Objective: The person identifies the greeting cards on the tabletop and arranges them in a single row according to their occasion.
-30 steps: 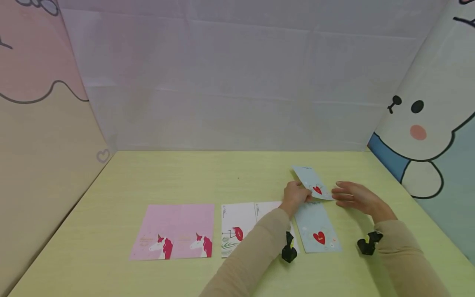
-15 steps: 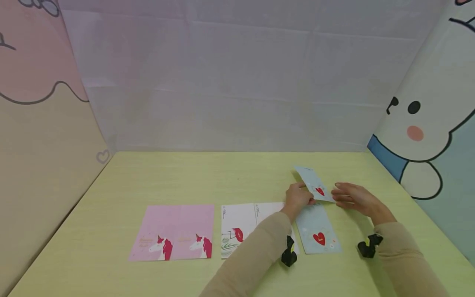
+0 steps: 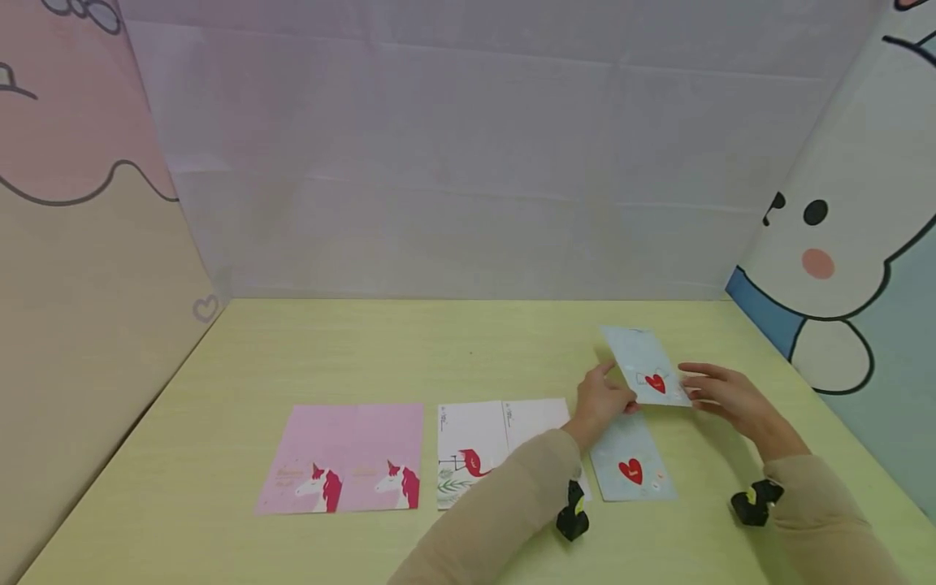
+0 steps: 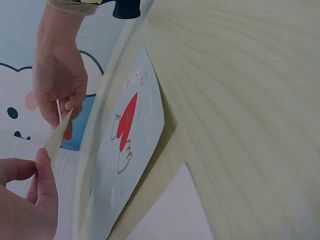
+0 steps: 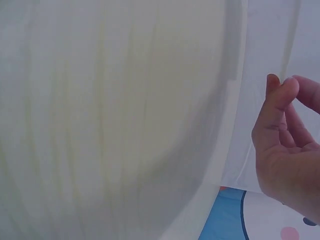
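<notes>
A light blue card with a red heart [image 3: 647, 366] is raised off the table, tilted. My left hand [image 3: 601, 402] pinches its left edge between thumb and fingers, and my right hand [image 3: 738, 410] pinches the opposite edge. From the right wrist view, thumb and finger of the right hand [image 5: 287, 135] meet on the card's thin edge [image 5: 289, 47]. A second light blue heart card [image 3: 634, 455] lies flat just below the hands; its heart and drawn wings [image 4: 125, 125] show up close in the left wrist view.
Two pink unicorn cards [image 3: 336, 439] lie side by side at the left. Two white flamingo cards [image 3: 471, 422] sit in the middle, partly covered by the left sleeve. The yellow table [image 3: 366, 341] ends at a pale back sheet [image 3: 468, 179], with printed panels on both sides.
Both hands have shifted to the right and slightly nearer, taking the raised blue card along. Its face has turned more toward the head view. The other cards have stayed put.
</notes>
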A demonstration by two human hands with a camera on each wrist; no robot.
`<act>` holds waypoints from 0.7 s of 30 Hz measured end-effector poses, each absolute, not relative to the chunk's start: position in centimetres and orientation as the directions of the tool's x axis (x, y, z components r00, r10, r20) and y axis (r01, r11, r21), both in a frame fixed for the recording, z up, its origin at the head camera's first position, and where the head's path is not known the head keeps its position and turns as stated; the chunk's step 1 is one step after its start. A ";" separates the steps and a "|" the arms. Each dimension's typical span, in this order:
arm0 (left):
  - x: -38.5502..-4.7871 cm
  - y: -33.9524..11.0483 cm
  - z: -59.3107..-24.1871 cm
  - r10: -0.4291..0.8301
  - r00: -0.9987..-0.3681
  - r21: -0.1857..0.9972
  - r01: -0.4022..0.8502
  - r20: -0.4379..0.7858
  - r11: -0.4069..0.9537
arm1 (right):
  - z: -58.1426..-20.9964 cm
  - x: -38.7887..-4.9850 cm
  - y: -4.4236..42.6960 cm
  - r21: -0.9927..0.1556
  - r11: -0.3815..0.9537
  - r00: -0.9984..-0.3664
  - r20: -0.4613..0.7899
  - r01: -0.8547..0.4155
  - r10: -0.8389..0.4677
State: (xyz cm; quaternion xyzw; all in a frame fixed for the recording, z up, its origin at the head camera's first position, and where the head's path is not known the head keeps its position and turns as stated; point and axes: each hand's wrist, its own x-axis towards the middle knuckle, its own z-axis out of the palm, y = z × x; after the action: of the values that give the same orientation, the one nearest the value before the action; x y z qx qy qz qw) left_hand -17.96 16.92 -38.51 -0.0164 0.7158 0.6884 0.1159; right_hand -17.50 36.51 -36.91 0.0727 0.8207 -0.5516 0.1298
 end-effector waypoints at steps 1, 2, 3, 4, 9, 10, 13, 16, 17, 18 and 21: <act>-17.8 17.0 -38.5 0.139 -0.972 0.982 -0.185 -0.189 0.043 | -36.9 -17.4 36.6 -0.886 0.391 -0.960 -0.280 0.249 -0.023; -17.7 17.0 -38.4 0.142 -0.972 0.982 -0.187 -0.190 0.032 | -36.9 -17.3 36.7 -0.885 0.399 -0.963 -0.270 0.240 -0.021; -17.5 17.1 -38.4 0.146 -0.970 0.981 -0.192 -0.192 0.016 | -36.9 -17.2 36.8 -0.883 0.408 -0.965 -0.262 0.231 -0.021; -17.4 17.2 -38.4 0.150 -0.970 0.981 -0.196 -0.193 -0.002 | -36.8 -17.1 36.9 -0.883 0.412 -0.966 -0.257 0.227 -0.020; -16.6 17.6 -38.3 0.169 -0.970 0.980 -0.190 -0.176 -0.067 | -36.5 -16.2 37.6 -0.881 0.423 -0.970 -0.244 0.213 -0.019; -16.4 17.6 -38.2 0.173 -0.969 0.980 -0.188 -0.174 -0.066 | -36.5 -16.0 37.8 -0.882 0.421 -0.970 -0.242 0.212 -0.018; -15.9 17.8 -38.1 0.180 -0.970 0.981 -0.179 -0.164 -0.071 | -36.3 -15.4 38.3 -0.884 0.421 -0.972 -0.234 0.203 -0.024; -15.4 17.8 -37.9 0.190 -0.969 0.982 -0.174 -0.158 -0.072 | -36.3 -14.9 38.9 -0.881 0.427 -0.972 -0.236 0.204 -0.021; -15.2 17.9 -37.9 0.190 -0.969 0.982 -0.174 -0.157 -0.078 | -36.3 -14.7 39.0 -0.880 0.429 -0.971 -0.237 0.204 -0.023; -15.0 18.0 -37.8 0.193 -0.969 0.982 -0.174 -0.156 -0.078 | -36.3 -14.5 39.2 -0.879 0.431 -0.971 -0.238 0.205 -0.024; -14.5 18.2 -37.7 0.204 -0.966 0.981 -0.179 -0.160 -0.080 | -36.4 -14.0 39.7 -0.881 0.427 -0.971 -0.237 0.204 -0.026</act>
State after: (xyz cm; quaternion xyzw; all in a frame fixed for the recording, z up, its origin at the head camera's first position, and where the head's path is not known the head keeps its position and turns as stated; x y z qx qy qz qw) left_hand -14.46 18.17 -37.74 0.0094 0.6656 0.7348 0.1303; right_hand -14.00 39.70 -36.39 0.0529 0.8377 -0.5327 0.1080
